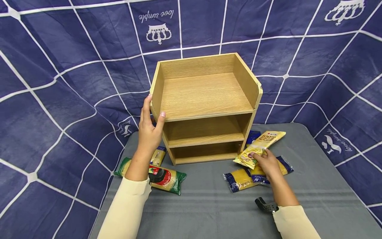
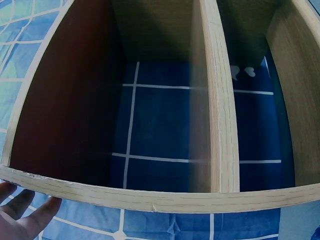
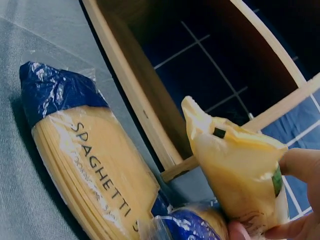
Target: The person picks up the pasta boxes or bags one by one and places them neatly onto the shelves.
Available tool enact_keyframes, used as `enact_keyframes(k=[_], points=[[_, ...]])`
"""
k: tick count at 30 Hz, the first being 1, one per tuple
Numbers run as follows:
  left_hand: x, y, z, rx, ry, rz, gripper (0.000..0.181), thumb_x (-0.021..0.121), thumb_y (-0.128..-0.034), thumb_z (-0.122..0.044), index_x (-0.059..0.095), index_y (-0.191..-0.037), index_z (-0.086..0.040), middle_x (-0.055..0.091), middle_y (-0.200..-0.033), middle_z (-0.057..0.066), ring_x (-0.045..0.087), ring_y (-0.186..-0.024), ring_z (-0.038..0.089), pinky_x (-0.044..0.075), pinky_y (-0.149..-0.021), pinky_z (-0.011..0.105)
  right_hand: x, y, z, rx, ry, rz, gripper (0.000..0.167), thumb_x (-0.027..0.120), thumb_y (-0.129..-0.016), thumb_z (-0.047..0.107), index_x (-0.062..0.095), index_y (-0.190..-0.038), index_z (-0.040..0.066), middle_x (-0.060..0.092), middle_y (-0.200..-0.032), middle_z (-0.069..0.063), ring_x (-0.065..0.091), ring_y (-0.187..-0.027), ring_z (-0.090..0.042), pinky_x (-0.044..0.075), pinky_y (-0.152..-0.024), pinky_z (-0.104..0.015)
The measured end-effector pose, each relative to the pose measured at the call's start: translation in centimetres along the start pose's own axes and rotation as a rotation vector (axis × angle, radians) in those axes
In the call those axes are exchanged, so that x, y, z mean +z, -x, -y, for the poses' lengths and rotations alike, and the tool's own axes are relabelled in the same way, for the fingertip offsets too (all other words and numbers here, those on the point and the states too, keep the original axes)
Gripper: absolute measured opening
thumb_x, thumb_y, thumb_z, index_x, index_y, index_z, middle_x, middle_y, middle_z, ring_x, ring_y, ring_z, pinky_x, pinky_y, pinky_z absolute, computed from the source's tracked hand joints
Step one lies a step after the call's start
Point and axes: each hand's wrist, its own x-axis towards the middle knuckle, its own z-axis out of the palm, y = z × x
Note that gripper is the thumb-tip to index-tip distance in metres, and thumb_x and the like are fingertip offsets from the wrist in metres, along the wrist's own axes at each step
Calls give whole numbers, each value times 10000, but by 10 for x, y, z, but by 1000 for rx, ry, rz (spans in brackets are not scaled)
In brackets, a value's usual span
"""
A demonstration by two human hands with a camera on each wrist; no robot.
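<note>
A wooden shelf unit (image 1: 206,96) stands on a grey cloth, with an upper tray and two compartments below. My left hand (image 1: 150,132) rests against its left side panel, fingers fairly straight and thumb near the front edge. In the left wrist view, the fingertips (image 2: 47,210) touch the panel's outer edge. On the right, my right hand (image 1: 267,162) pinches a yellow plastic food packet (image 1: 270,137) with "100%" printed on it. That packet (image 3: 235,170) is held tilted near the shelf's lower right corner. Beneath lie spaghetti packs (image 1: 240,179), one (image 3: 95,160) lettered SPAGHETTI.
Left of the shelf, a green-ended pasta bag (image 1: 171,179) lies partly under the left forearm. A smaller yellow-and-blue pack (image 1: 158,156) lies behind it. A blue pack (image 1: 253,135) is beside the shelf's right side. Blue checked cloth (image 1: 203,26) hangs around the table.
</note>
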Motion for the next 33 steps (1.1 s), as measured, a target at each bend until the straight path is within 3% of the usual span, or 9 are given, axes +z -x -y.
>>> enact_keyframes(k=[3, 5, 8, 11, 13, 22, 27, 29, 33], points=[[-1, 0, 1, 4, -13, -4, 658, 609, -1013, -302, 277, -1580, -355, 406, -1559, 56, 439, -1398, 258, 394, -1106, 575, 5, -3, 2, -25, 5, -6, 999, 633, -978, 387, -39, -1612, 9, 636, -1172, -232, 555, -651, -46, 498, -603, -246], [-1, 1, 1, 6, -22, -3, 659, 610, -1012, -305, 278, -1580, -350, 415, -1553, 66, 443, -1395, 266, 392, -1105, 579, 6, -4, 2, -31, -21, 3, 999, 649, -970, 335, -44, -1611, 8, 626, -974, -118, 542, -592, -53, 496, -571, -261], [-2, 2, 2, 11, -42, -8, 660, 615, -1009, -301, 283, -1577, -349, 424, -1552, 70, 454, -1388, 269, 405, -1089, 574, 5, -6, 1, -28, -39, 44, 1030, 637, -979, 327, -116, -1591, -19, 611, -1126, -269, 559, -666, -37, 509, -629, -235], [-3, 1, 2, 26, -42, -6, 657, 611, -1012, -270, 286, -1579, -335, 415, -1569, 57, 448, -1398, 262, 409, -1090, 567, 3, -8, -2, 1, -76, 68, 1058, 631, -985, 342, -160, -1569, -49, 360, -1468, -401, 567, -770, -35, 511, -702, -202], [-4, 0, 3, 35, -41, 0, 651, 603, -1016, -247, 289, -1580, -330, 406, -1580, 43, 445, -1403, 253, 411, -1088, 563, 1, -9, -4, 18, -105, 74, 1061, 621, -991, 344, -177, -1556, -69, 252, -1542, -388, 562, -802, -26, 511, -722, -188], [-10, -4, 4, 2, 9, 50, 589, 555, -1037, -229, 322, -1562, -360, 418, -1548, 74, 483, -1361, 256, 523, -981, 550, 1, -10, -8, 40, -309, 55, 1068, 650, -990, 304, -187, -1574, -10, 465, -1139, -54, 481, -574, 30, 473, -594, -162], [-14, -7, 4, -24, 89, 79, 584, 570, -1025, -159, 364, -1545, -327, 444, -1487, 89, 536, -1269, 233, 559, -934, 519, 0, -10, -11, 85, -433, 48, 1045, 648, -993, 266, -185, -1598, 82, 501, -1160, -62, 388, -476, 19, 411, -513, -158], [-15, -9, 4, -29, 121, 83, 594, 585, -1009, -111, 383, -1536, -295, 448, -1476, 90, 548, -1249, 223, 554, -931, 528, -1, -10, -11, 109, -472, 46, 1040, 635, -1000, 259, -203, -1597, 115, 442, -1289, -87, 386, -493, 13, 419, -525, -164], [-17, -13, 3, -41, 185, 97, 637, 599, -979, -27, 400, -1535, -264, 448, -1492, 72, 549, -1282, 217, 526, -955, 561, -4, -11, -11, 143, -537, 30, 1036, 622, -1004, 267, -222, -1592, 150, 532, -977, 70, 372, -484, 0, 417, -529, -174]])
